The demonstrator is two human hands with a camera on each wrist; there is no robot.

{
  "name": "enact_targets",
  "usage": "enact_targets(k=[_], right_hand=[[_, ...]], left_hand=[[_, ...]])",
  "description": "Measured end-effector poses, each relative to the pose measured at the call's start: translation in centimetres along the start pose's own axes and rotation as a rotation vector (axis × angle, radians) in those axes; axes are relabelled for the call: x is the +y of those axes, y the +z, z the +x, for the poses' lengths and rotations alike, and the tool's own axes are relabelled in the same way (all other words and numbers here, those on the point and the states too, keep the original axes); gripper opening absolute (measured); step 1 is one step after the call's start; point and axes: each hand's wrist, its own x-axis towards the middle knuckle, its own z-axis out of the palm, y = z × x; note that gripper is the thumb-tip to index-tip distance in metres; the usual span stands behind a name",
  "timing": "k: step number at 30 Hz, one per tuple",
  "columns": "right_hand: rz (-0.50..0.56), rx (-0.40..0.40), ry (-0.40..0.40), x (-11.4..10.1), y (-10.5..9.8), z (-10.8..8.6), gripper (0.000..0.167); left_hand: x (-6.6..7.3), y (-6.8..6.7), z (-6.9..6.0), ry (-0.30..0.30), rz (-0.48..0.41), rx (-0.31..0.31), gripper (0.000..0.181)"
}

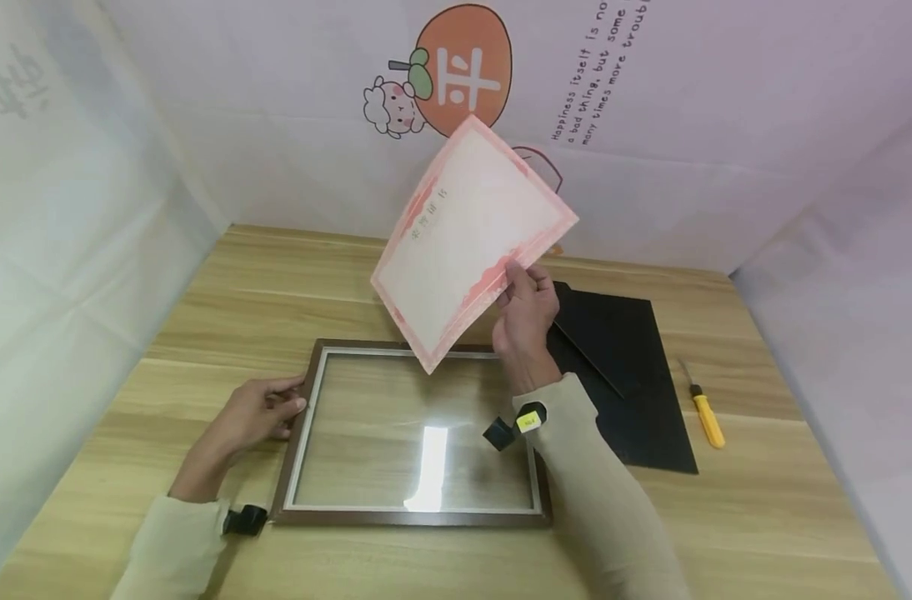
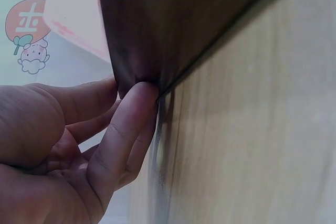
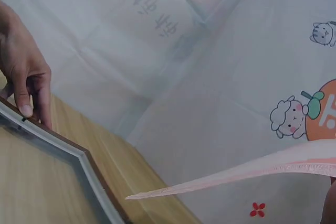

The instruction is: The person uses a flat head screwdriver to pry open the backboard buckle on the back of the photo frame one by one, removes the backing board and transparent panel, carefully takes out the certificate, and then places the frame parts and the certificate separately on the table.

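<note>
A pink-bordered certificate (image 1: 467, 221) is held up in the air above the far side of a picture frame. My right hand (image 1: 529, 312) pinches its edge between thumb and fingers. The sheet bends slightly and, in the right wrist view, the certificate (image 3: 252, 174) appears nearly edge-on. Flat on the table lies the brown picture frame (image 1: 411, 518), with a clear pane reflecting light. My left hand (image 1: 257, 410) grips the frame's left side; in the left wrist view its fingers (image 2: 126, 129) press against the dark frame edge (image 2: 157, 19).
Right of the frame lies a black backing board (image 1: 651, 400), partly behind my right arm. Farther right, a screwdriver (image 1: 707, 418) with a yellow handle rests on the wooden table (image 1: 771, 467). A printed white cloth (image 1: 276, 125) hangs behind and along the sides.
</note>
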Motion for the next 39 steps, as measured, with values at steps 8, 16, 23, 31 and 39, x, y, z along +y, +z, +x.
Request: enact_targets(k=[8, 16, 23, 31, 39], right_hand=[[0.019, 0.198, 0.089, 2.3, -1.0, -0.9, 0.014], [0.079, 0.288, 0.138, 3.5, -1.7, -1.6, 0.027], [0.153, 0.365, 0.153, 4.5, -1.6, -2.3, 0.024], [0.185, 0.348, 0.196, 4.7, -0.7, -2.4, 0.024], [0.139, 0.244, 0.226, 5.2, -1.1, -2.1, 0.074]], left_hand=[[-0.4, -1.0, 0.7, 0.02, 0.0, -0.031, 0.053], [-0.8, -1.4, 1.0, 0.033, 0.002, -0.04, 0.051], [-0.8, -1.5, 0.9, 0.02, -0.015, -0.045, 0.051], [-0.6, -1.4, 0.9, 0.013, -0.025, -0.044, 0.052], [-0.6, -0.6, 1.4, 0.013, -0.013, -0.023, 0.052]])
